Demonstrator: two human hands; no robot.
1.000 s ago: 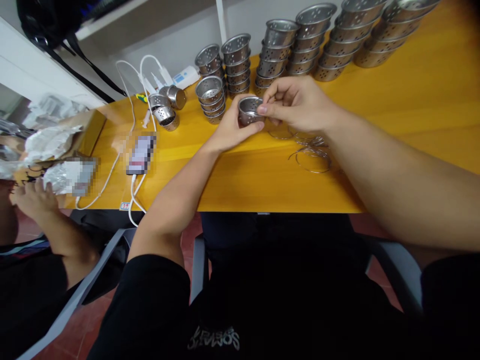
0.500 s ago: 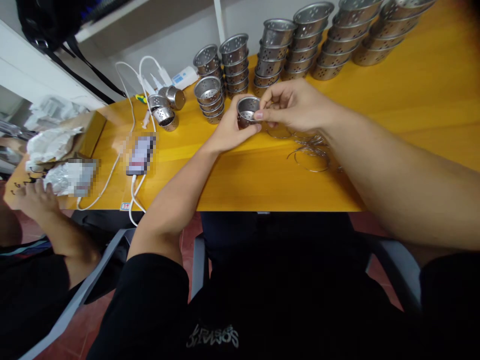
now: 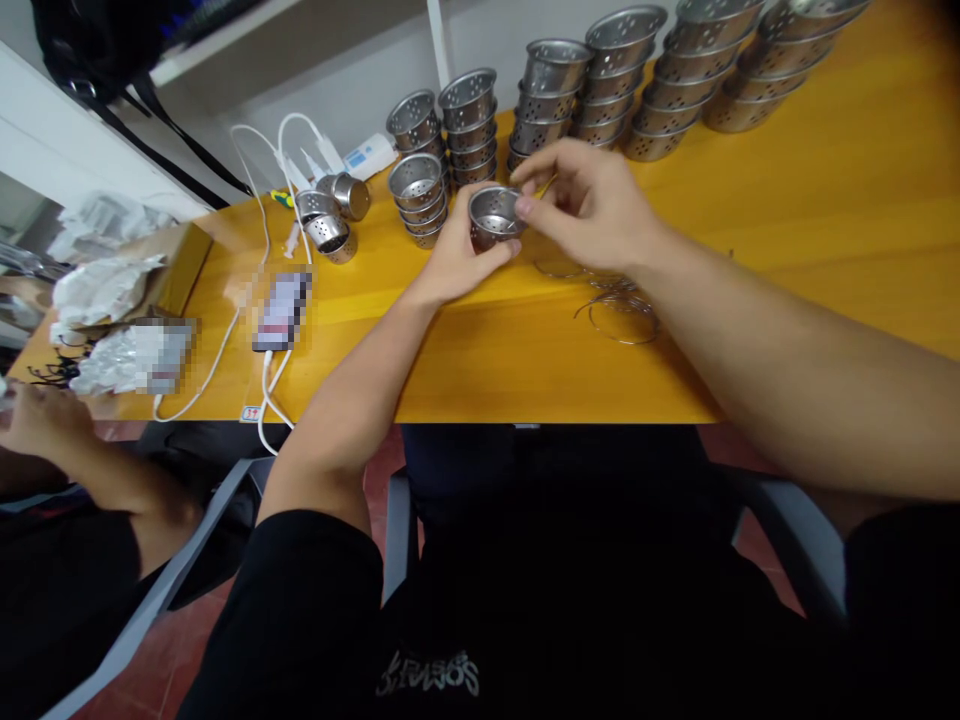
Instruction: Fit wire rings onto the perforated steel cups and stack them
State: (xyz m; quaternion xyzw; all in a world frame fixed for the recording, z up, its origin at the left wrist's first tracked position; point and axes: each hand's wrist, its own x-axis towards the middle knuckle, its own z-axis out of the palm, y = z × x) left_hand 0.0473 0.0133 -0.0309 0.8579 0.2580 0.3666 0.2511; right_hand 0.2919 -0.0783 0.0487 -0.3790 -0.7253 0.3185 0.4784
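My left hand (image 3: 459,248) wraps round a small perforated metal cup (image 3: 486,232), its open rim facing up above the table. At the cup's right rim is my right hand (image 3: 581,205), with thumb and fingers bent in a pinch. Whatever those fingertips hold is too small to make out. Loose coils of thin metal wire (image 3: 619,310) lie on the table below my right hand, partly hidden by the hand and forearm.
Stacks of similar perforated cups (image 3: 469,130) line the back of the yellow table (image 3: 480,370). Loose cups (image 3: 328,232), white cables and a phone (image 3: 282,310) lie to the left. Further left, a co-worker's hand (image 3: 49,420) is near plastic bags (image 3: 112,360).
My right hand has shifted slightly up at the rim, its fingers a little more spread. The cup has tilted and moved slightly left. The co-worker's hand has moved left and down.
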